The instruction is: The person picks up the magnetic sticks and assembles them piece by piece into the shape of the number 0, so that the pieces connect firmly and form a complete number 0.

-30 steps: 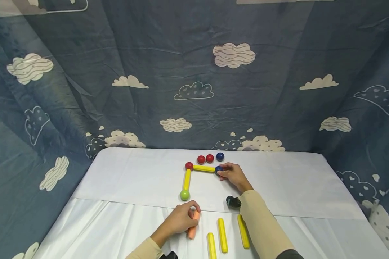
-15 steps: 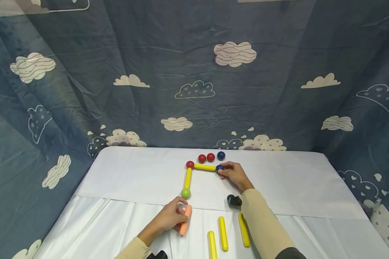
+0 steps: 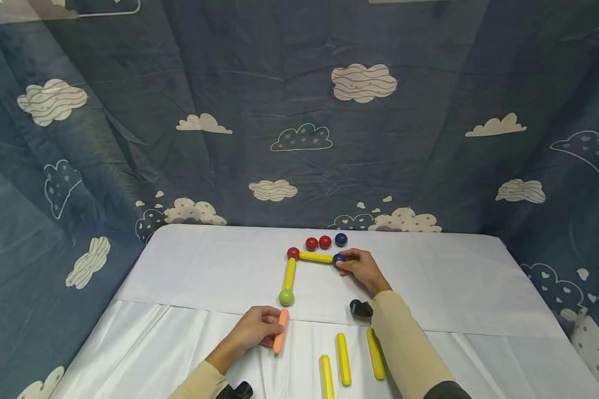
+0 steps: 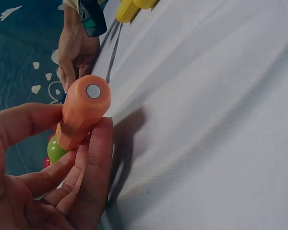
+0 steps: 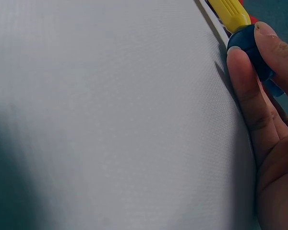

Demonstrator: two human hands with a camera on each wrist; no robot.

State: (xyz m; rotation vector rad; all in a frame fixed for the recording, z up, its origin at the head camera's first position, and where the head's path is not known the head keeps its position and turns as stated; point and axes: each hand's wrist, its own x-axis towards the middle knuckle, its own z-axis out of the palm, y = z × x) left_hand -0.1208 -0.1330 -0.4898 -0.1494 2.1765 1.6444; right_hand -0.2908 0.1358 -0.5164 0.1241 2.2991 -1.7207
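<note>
My left hand (image 3: 255, 331) pinches an orange magnetic rod (image 3: 280, 332) between thumb and fingers. In the left wrist view the rod's near end shows a round silver magnet (image 4: 93, 91). The far end of the rod is just short of a green ball (image 3: 287, 297). A yellow rod (image 3: 290, 274) runs from that ball up to a red ball (image 3: 293, 253), where a second yellow rod (image 3: 315, 257) leads right to a blue ball (image 3: 338, 260). My right hand (image 3: 363, 270) pinches this blue ball, seen closely in the right wrist view at the yellow rod's end.
Two red balls (image 3: 325, 241) and another blue ball (image 3: 341, 239) lie behind the joined pieces. Several loose yellow rods (image 3: 343, 359) lie at the front, one of them beside the right sleeve (image 3: 404, 338). A cloud-print curtain (image 3: 299, 166) hangs behind the white-covered table (image 3: 189, 271).
My left hand has carried the orange rod left and forward, to just below the green ball, and the rod stands closer to upright in the head view. My right hand keeps its place on the blue ball.
</note>
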